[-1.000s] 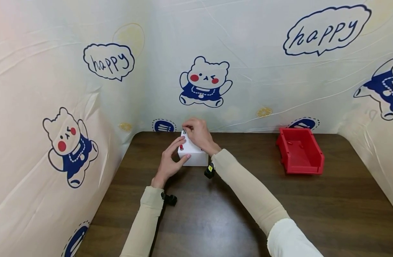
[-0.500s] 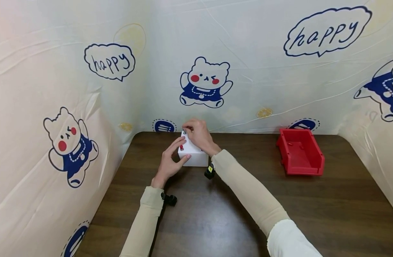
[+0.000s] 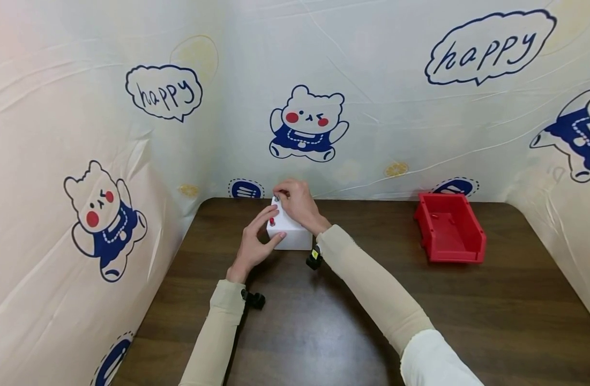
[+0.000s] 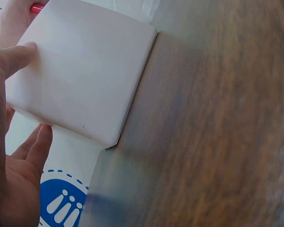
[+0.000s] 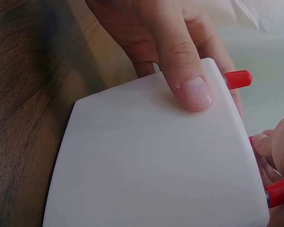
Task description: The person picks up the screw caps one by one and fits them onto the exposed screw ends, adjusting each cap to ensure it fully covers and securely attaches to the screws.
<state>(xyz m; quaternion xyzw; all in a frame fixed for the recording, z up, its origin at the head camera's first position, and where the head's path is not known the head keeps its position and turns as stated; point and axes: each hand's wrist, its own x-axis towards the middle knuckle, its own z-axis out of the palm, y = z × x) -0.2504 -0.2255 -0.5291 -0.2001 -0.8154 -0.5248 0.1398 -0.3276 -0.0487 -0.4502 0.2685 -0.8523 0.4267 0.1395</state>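
Observation:
A white box (image 3: 295, 239) stands at the far edge of the table, with red-capped metal posts on its top. My left hand (image 3: 254, 242) grips it from the left, thumb (image 5: 195, 92) on the near face and fingers along the side. One red cap (image 3: 272, 221) shows close by those fingers, and another red cap (image 5: 281, 191) at the near right corner. Over the far left corner, my right hand (image 3: 298, 203) pinches a small red cap (image 5: 251, 139), mostly hidden by the fingers. A bit of grey metal (image 3: 276, 198) shows under its fingertips.
A red open bin (image 3: 451, 254) stands on the right of the brown table (image 3: 343, 321), with small red pieces (image 3: 435, 215) inside. A printed cloth (image 3: 372, 123) hangs close behind the table and along its sides.

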